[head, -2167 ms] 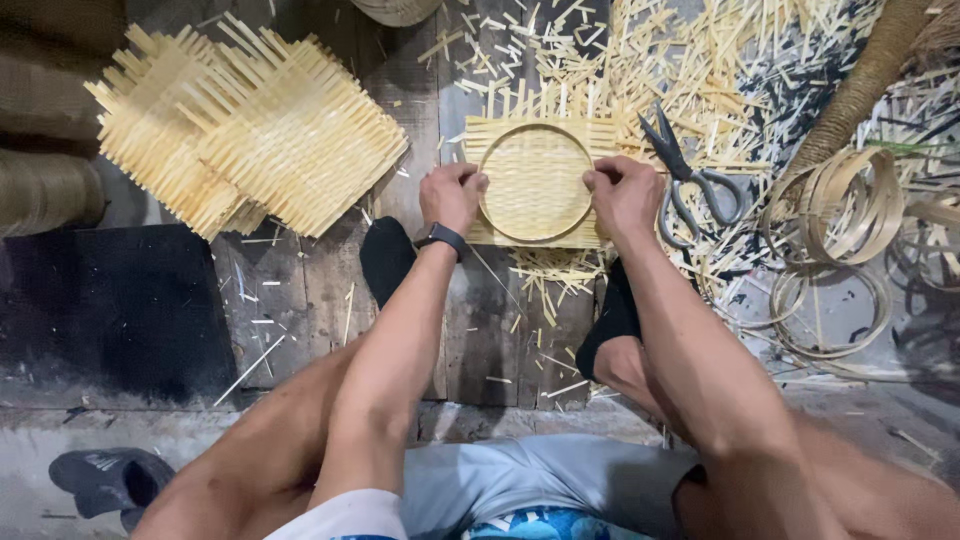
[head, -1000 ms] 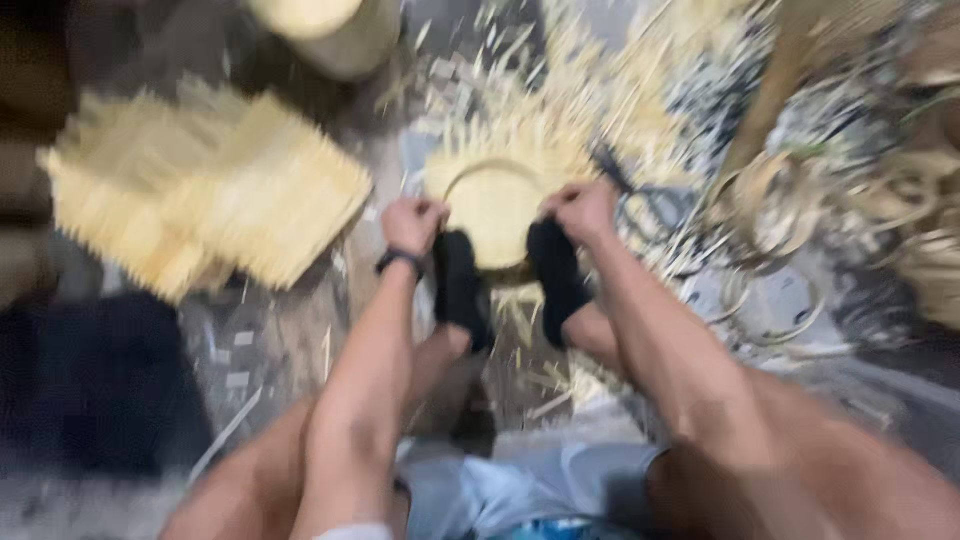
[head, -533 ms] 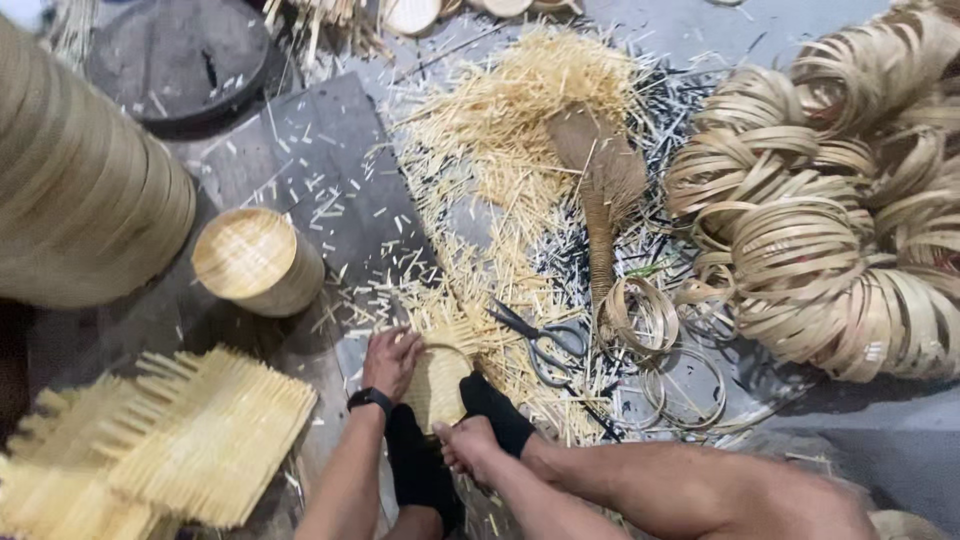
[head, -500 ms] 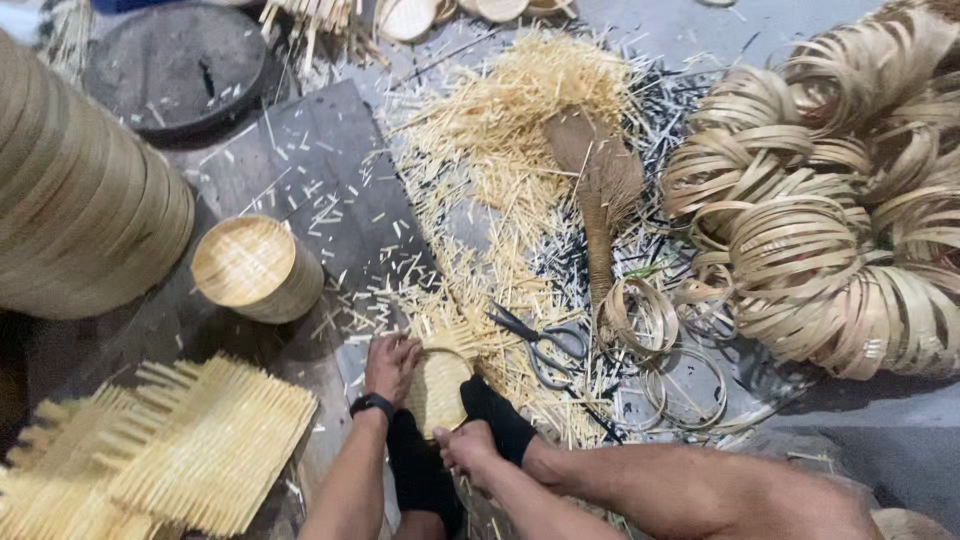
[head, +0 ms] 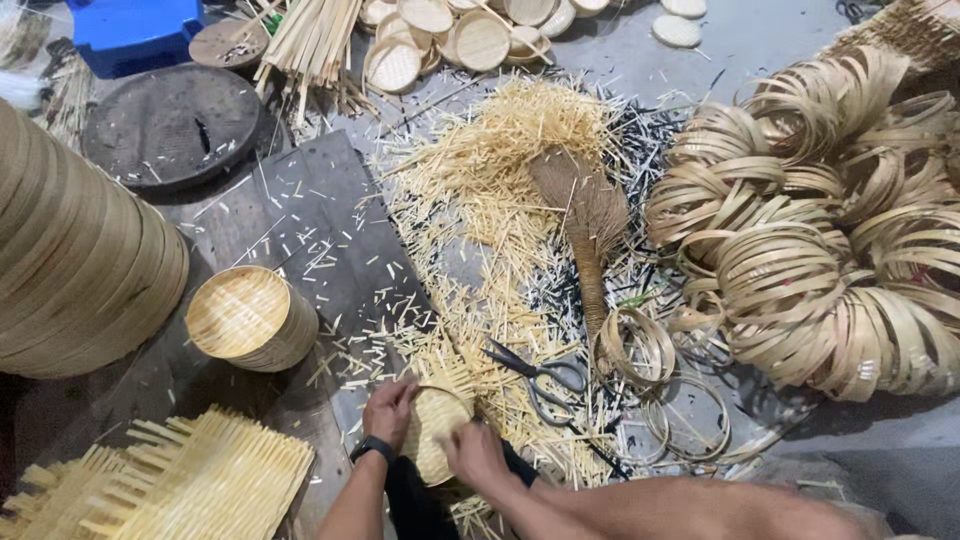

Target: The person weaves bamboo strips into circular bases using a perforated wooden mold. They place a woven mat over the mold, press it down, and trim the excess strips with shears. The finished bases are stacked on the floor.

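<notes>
A small round woven disc (head: 437, 435) is held between both hands near the bottom edge, just left of centre. The left hand (head: 390, 410) is clamped on its left rim, fingers curled over the edge; a dark band is worn on that wrist. The right hand (head: 478, 455) is pressed on the lower right rim, fingers closed against it. The disc is tilted, and part of its face is covered by the hands, so the weave is hard to make out. Scissors (head: 535, 378) are lying just right of the disc, apart from the hands, on a litter of cut strips (head: 490, 200). A hand broom (head: 592, 230) is seen beyond them. Coiled hoops (head: 820, 260) are piled at the right, partly cut off by the frame. A small basket (head: 250, 318) is set to the left, well apart. A woven mat (head: 190, 480) is cut off at the bottom left. Forearms are cropped below.
</notes>
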